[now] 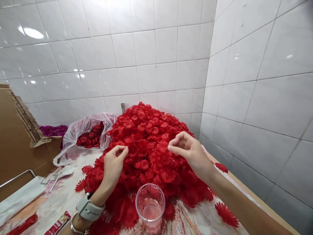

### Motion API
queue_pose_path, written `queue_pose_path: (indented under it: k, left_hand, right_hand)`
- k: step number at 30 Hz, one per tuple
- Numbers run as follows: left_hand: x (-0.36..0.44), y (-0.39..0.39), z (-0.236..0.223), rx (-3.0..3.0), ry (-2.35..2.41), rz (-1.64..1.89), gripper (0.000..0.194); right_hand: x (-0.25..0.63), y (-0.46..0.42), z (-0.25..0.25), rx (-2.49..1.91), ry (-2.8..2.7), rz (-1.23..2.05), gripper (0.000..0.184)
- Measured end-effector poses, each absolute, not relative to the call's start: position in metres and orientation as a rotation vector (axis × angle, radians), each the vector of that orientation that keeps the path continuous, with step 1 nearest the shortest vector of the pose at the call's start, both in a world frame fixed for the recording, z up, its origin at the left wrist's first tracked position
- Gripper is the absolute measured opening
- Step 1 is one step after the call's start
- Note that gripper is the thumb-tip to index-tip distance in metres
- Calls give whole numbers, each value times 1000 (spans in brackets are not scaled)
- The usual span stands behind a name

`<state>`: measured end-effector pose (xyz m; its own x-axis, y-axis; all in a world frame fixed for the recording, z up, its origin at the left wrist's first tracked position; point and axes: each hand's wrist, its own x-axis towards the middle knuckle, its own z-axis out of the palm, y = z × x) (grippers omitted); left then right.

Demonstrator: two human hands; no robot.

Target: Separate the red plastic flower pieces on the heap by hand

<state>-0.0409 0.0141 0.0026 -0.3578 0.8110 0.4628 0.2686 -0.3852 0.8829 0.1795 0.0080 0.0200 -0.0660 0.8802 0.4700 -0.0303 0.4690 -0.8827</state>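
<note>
A big heap of red plastic flower heads (149, 140) is piled on the table against the tiled corner. My left hand (113, 163) hovers over the heap's left side, its fingertips pinched together; whether anything is between them is too small to tell. My right hand (189, 150) hangs over the heap's right side, fingers curled into a pinch, with nothing I can make out in it. A white watch and a bangle sit on my left wrist. A clear plastic cup (150, 205) stands upright in front of the heap, between my forearms.
A clear plastic bag (83, 133) with more red flower heads lies at the left of the heap. Purple flowers (52, 130) lie behind it. Brown cardboard (17, 130) stands at far left. Loose red flowers (226, 213) dot the patterned tablecloth (61, 195). White tiled walls close the back and right.
</note>
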Motion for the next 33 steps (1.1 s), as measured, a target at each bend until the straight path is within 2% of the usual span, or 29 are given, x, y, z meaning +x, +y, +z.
queue_pose_path:
  k: [4, 6, 9, 12, 14, 22, 33]
  left_hand:
    - [-37, 11, 3, 1558, 1431, 1754, 18]
    - [-29, 5, 0, 1610, 1402, 1697, 18]
    - [-17, -5, -4, 1759, 1334, 1686, 14]
    - [-11, -12, -7, 1978, 1225, 1662, 14]
    - [-10, -14, -8, 2100, 1142, 1609, 17]
    - [-8, -16, -10, 2247, 1070, 1608, 16]
    - [-6, -15, -10, 1682, 1032, 1398, 11]
  right_hand:
    - [182, 13, 17, -1021, -1576, 344, 17]
    - [174, 8, 12, -996, -1644, 228, 13]
    - [158, -4, 4, -816, -1767, 498, 5]
    - [147, -12, -2, -716, -1699, 861, 11]
    - [145, -11, -5, -685, -1574, 968, 16]
    - [145, -2, -9, -658, -1359, 1116, 23]
    - [145, -3, -7, -616, -1353, 1312, 34]
